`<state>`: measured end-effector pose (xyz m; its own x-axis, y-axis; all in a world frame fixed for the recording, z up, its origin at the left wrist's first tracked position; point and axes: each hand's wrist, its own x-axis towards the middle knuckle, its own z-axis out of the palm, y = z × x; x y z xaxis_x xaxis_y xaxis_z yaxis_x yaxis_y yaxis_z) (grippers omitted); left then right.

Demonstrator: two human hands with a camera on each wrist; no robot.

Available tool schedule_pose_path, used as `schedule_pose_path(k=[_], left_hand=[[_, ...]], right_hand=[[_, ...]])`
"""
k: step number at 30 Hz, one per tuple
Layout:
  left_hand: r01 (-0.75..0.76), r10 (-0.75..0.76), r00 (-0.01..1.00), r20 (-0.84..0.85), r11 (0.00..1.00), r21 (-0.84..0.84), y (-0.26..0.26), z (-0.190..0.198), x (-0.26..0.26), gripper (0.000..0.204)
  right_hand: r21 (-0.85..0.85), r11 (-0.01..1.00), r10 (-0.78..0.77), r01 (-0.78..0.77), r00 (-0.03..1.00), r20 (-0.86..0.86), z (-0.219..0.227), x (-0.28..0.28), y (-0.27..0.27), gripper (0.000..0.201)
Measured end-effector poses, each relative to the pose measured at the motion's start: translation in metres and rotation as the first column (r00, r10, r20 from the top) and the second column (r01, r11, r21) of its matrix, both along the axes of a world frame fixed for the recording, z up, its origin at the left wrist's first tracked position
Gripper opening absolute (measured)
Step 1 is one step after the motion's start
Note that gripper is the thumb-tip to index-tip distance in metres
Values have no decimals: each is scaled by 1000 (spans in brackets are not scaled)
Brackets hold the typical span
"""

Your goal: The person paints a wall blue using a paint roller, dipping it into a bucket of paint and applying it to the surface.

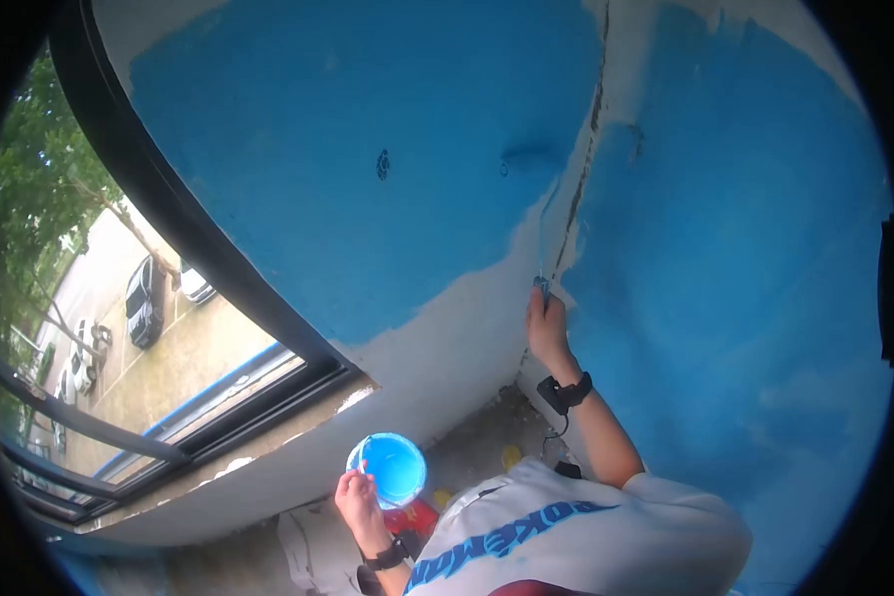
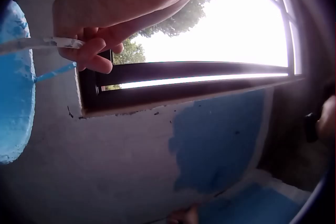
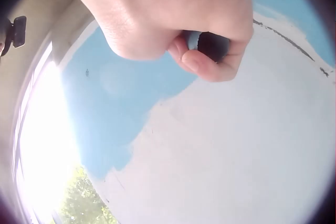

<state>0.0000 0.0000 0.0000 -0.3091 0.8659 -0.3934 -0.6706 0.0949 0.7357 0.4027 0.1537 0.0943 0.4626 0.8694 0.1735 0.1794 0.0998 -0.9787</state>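
My left hand (image 1: 360, 505) grips the white handle (image 2: 44, 44) of a paint bucket. The bucket (image 1: 423, 475) hangs low beside the fingers, its inside coated with bright blue paint (image 1: 397, 472). Farther up, my right hand (image 1: 548, 330) holds a painting tool by its handle (image 3: 214, 47), close to the corner where two walls meet. A thin rod (image 1: 542, 233) runs upward from that handle along the corner. The tool's head cannot be told apart from the blue wall. In the right wrist view, the fingers curl round the handle and its dark end shows.
The left wall (image 1: 368, 199) and right wall (image 1: 745, 268) are mostly blue, with an unpainted pale strip (image 1: 457, 303) low down and a cracked corner seam (image 1: 591, 129). A dark-framed window (image 1: 308, 363) stands at left, parked cars outside. A red object (image 1: 412, 519) sits below the bucket.
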Motion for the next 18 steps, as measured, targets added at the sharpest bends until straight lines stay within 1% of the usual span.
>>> schedule_pose_path(k=[2, 3, 4, 5, 6, 8, 9, 10, 11, 13, 14, 16, 18], left_hand=[[-11, 10, 1000, -15, 1000, -23, 4, 4, 2, 7], [-15, 3, 994, 105, 994, 112, 80, -27, 71, 7], [2, -7, 998, 56, 996, 88, 63, -16, 40, 7], [17, -19, 999, 29, 997, 71, 51, -8, 22, 7], [25, -25, 1000, 5, 999, 47, 39, -1, 12, 7], [24, -24, 1000, -19, 1000, 3, 31, 4, 12, 8], [28, -28, 999, -25, 1000, -4, 27, 5, 11, 8], [35, -35, 999, -26, 999, -5, 25, 6, 10, 8], [41, -41, 999, -28, 999, -5, 23, 6, 9, 9], [44, -44, 999, -29, 999, -11, 21, 2, 6, 9], [46, -46, 999, -22, 999, -12, 21, 1, 6, 9], [40, -40, 999, -28, 999, -20, 21, 5, 7, 9], [29, -30, 999, -27, 999, -35, 21, 5, 11, 8]], right_hand=[[12, 999, -41, 40, 995, 92, 5, -1, 0, 41], [152, 988, -63, 32, 977, 204, 49, 55, 58, 41], [147, 989, -43, 15, 981, 191, 51, 40, 49, 41], [151, 989, -27, -4, 980, 197, 59, 35, 42, 42], [155, 988, -42, 14, 983, 178, 72, 30, 38, 43], [162, 986, -65, 37, 983, 171, 112, 31, 35, 45], [149, 989, -33, 9, 986, 163, 133, 31, 33, 47], [140, 990, -1, -22, 988, 156, 145, 29, 33, 48], [136, 990, -2, -19, 989, 151, 150, 25, 33, 48], [211, 975, 67, -74, 997, 42, 155, 18, 36, 51], [211, 975, 66, -73, 997, 41, 149, 14, 37, 51], [190, 978, 75, -85, 995, 59, 119, 4, 33, 48], [131, 986, 104, -106, 994, 21, 75, -3, 30, 44]])
